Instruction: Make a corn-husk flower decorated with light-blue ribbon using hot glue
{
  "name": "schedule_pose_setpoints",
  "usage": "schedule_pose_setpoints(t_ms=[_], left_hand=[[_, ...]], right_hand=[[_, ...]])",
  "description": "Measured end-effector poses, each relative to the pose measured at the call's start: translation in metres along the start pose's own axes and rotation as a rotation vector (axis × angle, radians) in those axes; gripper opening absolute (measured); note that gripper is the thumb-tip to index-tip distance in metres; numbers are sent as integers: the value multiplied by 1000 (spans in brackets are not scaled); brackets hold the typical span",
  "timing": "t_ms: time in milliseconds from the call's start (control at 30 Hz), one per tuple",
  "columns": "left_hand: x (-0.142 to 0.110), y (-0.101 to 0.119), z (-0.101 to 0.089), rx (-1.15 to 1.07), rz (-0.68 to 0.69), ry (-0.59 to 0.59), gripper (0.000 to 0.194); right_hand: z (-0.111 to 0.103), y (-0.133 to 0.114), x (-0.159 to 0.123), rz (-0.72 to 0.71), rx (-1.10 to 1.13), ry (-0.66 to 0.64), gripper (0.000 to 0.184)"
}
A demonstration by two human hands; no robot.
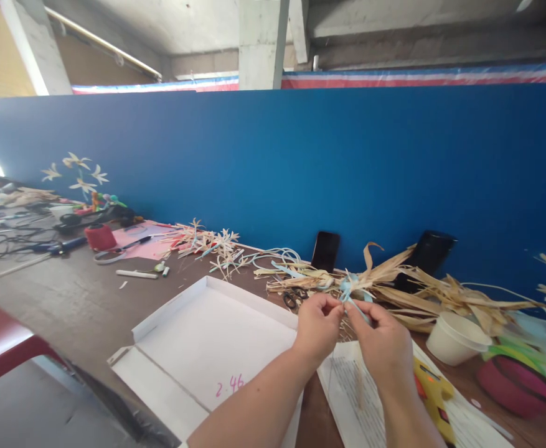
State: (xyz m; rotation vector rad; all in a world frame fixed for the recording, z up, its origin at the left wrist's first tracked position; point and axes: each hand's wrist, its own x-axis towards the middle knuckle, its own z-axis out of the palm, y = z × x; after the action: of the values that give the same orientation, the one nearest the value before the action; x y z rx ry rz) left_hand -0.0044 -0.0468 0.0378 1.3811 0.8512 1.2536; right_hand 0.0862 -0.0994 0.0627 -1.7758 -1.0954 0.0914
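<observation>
My left hand [318,325] and my right hand [381,339] meet above the table, their thumbs and fingers pinched together. Between the fingertips is a light-blue strip [348,287], partly hidden by the fingers; a loose end of it lies along my right fingers. Just behind the hands spreads a heap of dried husk leaves [394,298]. Black-handled scissors [292,298] lie left of my left hand. Under my right forearm, a yellow glue gun [434,398] rests on printed paper [347,379].
An open white box [207,336] with pink writing lies at left. Husk flowers [221,242] are piled behind it. Two phones [325,251] lean against the blue partition [254,162]. A white cup [457,338] and a dark pink bowl [518,386] stand at right.
</observation>
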Motion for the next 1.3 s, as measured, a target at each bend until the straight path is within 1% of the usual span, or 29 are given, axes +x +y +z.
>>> schedule_pose_setpoints(t_ms=[133,267,400,533,667,800,1067,1100,1167,1233,1300], left_hand=[[-7,5,0,173,142,83,10],[-12,3,1,331,242,141,15],[-15,3,2,395,287,157,17],[-17,5,2,442,338,145,16],[-17,5,1,469,356,135,15],[-16,6,0,476,364,130,14],[-17,9,-1,480,345,129,16],[-17,9,-2,470,337,117,16],[-14,10,-3,422,329,53,17],[-10,11,-5,320,322,-70,18],[-3,11,-8,175,258,-198,20]], right_hand=[[3,-4,-2,-3,-8,13,33],[6,-8,-4,68,15,6,38],[5,-8,-1,135,111,-37,39],[-2,-9,3,180,60,-45,41],[-10,-9,6,189,4,-89,43],[-12,-8,6,168,-8,-122,47],[-8,-8,6,144,15,-79,45],[-8,-6,6,145,18,-75,44],[-10,-1,7,145,28,-63,44],[-11,4,9,144,64,-42,45],[-13,9,10,159,145,-26,46]])
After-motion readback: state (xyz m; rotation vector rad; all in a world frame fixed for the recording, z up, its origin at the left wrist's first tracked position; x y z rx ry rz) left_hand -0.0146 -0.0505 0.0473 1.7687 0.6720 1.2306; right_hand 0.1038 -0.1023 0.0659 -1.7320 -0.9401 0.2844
